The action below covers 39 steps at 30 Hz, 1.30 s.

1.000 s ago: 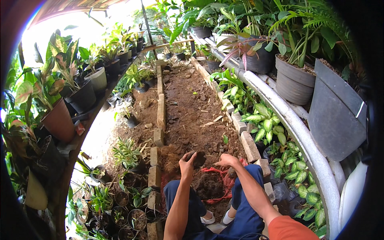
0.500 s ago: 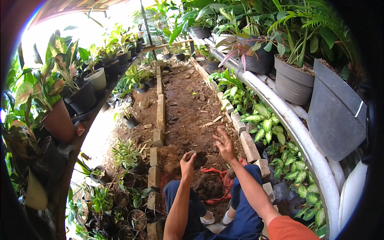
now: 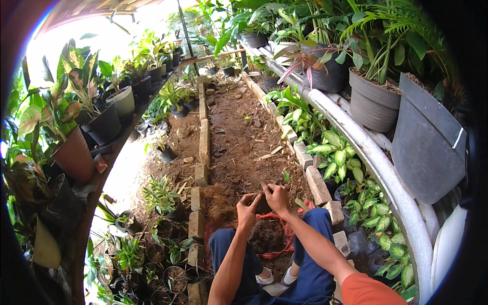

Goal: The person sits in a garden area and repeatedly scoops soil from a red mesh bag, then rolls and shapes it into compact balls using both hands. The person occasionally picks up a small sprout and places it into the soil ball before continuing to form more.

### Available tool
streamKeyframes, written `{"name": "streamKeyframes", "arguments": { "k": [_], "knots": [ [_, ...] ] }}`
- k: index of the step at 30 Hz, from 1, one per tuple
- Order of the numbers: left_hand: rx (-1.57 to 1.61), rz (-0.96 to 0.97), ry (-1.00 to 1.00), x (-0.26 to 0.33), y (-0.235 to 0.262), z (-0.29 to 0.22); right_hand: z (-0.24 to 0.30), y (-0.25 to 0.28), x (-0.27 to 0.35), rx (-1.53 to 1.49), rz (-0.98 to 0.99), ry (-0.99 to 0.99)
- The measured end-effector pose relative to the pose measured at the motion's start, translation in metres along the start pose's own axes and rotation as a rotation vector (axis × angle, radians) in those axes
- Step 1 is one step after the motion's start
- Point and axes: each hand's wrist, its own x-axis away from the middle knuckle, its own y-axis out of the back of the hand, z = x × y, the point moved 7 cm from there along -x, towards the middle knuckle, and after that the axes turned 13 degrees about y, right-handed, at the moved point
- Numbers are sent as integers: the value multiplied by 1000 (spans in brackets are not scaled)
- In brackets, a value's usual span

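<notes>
My left hand is closed in a pinch on the left side of a small dark pot-like thing, held above the soil bed. My right hand meets it from the right, its fingers bent and closed at the upper edge. Hands and wrists hide much of this thing, so its exact kind does not show. Below it, between my knees, lies an open red sack with dark loose soil in it. A single green leaf shows just beyond my right hand, and a pale green strip beside my right forearm.
Rows of bricks edge the brown soil bed. Potted plants crowd the left shelf and the ground beneath it. At right, a grey pipe rail runs beside large pots and leafy plants. Brown fibre lies by the left bricks.
My right hand, spread and apart before, has come down and left to the dark thing and closed at its edge. My left hand has shifted slightly right, still holding it.
</notes>
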Motion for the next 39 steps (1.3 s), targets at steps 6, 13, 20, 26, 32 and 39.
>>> {"name": "streamKeyframes", "arguments": {
  "k": [6, 13, 20, 26, 32, 39],
  "knots": [
    [231, 148, 32, 8, -9, -7, 10, 12, -7, 6, -109, 18],
    [115, 127, 10, 10, -11, -8, 12, 19, -14, 73, -74, 42],
    [165, 49, -46, 15, -12, -16, 10, 21, -15, 0, -119, 60],
    [40, 79, -63, 20, -15, -21, 16, 24, -14, 23, -128, 102],
    [22, 142, -17, 23, -28, -14, 15, 30, -19, -12, -154, 92],
    [154, -12, -18, 20, -13, -19, -13, 10, -16, -269, 154, 30]
  ]
}}
